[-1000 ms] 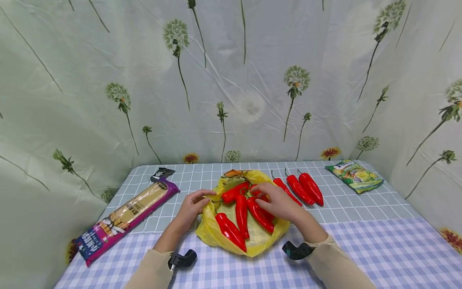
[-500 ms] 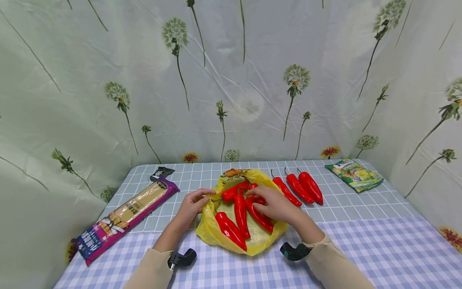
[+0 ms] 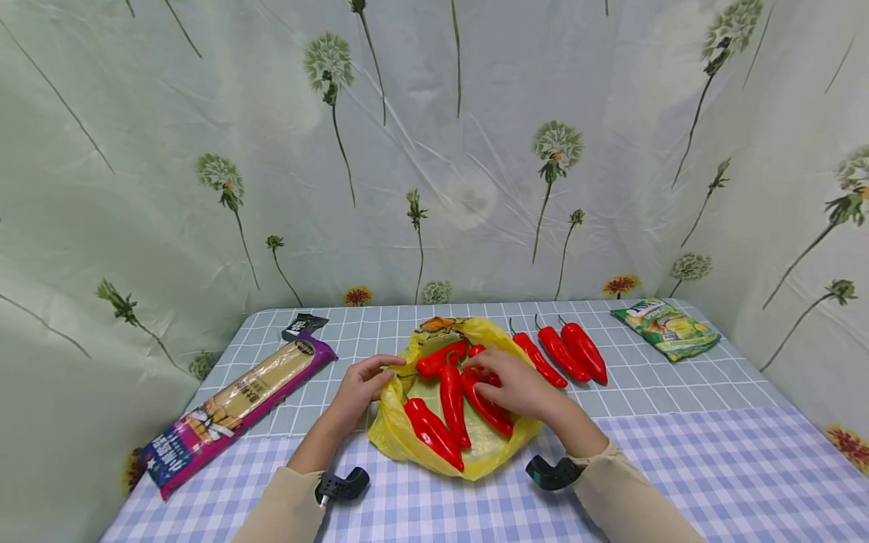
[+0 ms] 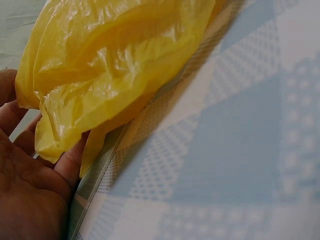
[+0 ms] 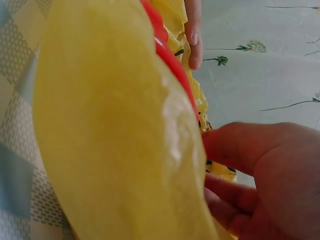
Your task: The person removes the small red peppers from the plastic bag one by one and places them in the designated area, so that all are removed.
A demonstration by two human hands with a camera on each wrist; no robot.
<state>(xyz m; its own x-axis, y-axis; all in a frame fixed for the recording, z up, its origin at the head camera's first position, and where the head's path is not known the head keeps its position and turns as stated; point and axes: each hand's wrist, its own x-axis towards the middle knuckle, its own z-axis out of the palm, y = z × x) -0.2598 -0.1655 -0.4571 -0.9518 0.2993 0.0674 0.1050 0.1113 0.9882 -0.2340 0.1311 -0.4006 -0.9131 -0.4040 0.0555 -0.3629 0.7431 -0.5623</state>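
Observation:
A yellow plastic bag (image 3: 390, 434) lies wide open on the table with several glossy red peppers (image 3: 432, 435) inside. At its left rim, my left hand (image 3: 363, 385) holds the plastic between bent fingers. The left wrist view shows a fold of the bag (image 4: 110, 75) in front of those fingers. My right hand (image 3: 519, 385) reaches over the right rim, with thumb and fingers round a red pepper (image 3: 490, 375). In the right wrist view the bag's wall (image 5: 115, 130) hides the fingertips of the right hand (image 5: 270, 175).
Several red peppers (image 3: 585, 353) lie right of the bag, stems pointing back. A long purple-edged food packet (image 3: 237, 415) lies at left, a small black packet (image 3: 304, 326) behind it. A green-yellow packet (image 3: 668, 329) sits far right. A floral curtain (image 3: 475, 166) stands behind the table.
My right hand has moved slightly left and down within the bag, and the peppers near it have shifted a little. The left hand keeps its place on the rim.

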